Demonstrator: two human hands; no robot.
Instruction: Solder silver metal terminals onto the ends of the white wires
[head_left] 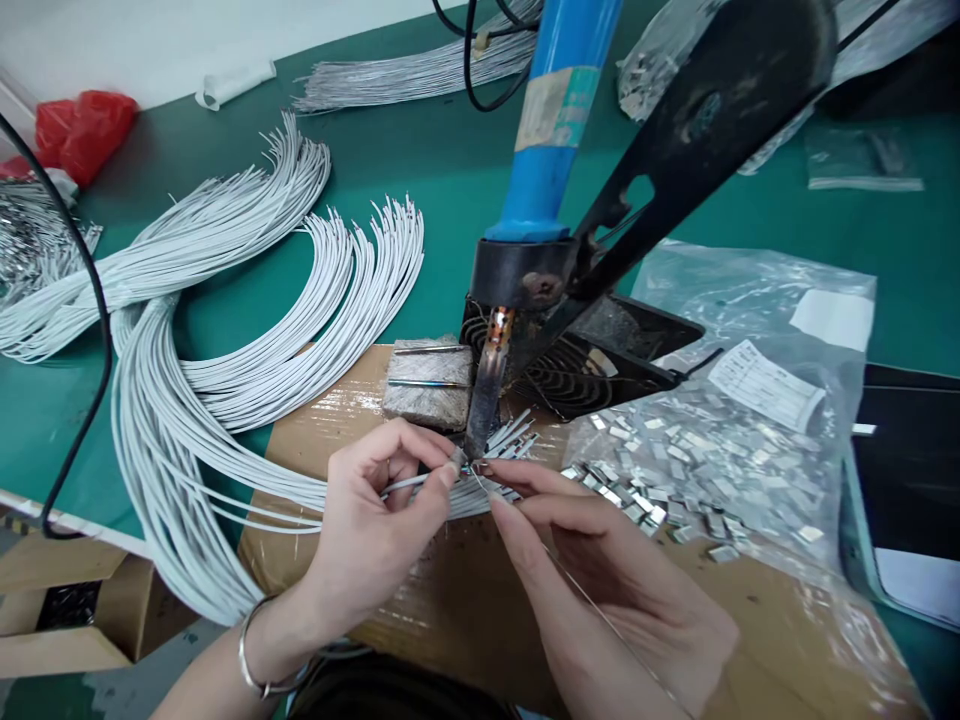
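Between the thumb and fingers of my left hand [390,520] is the end of a white cable [405,484], held under the soldering iron [491,385]. My right hand [600,570] pinches a thin strand of solder wire [592,600] that trails back under the palm. Its front end meets the cable end near the iron's tip. The exact joint there is small and partly hidden by fingertips. The iron has a blue handle and hangs point-down in a black stand arm [675,150]. More white cable ends [514,440] lie just behind my hands.
Large bundles of white cables [247,220] curve across the left. A grey sponge block [429,385] with metal rods sits left of the iron, a black fan [570,370] behind it. At right, small metal pieces [697,470] spill from a clear plastic bag [750,290]. Brown cardboard [420,600] lies beneath.
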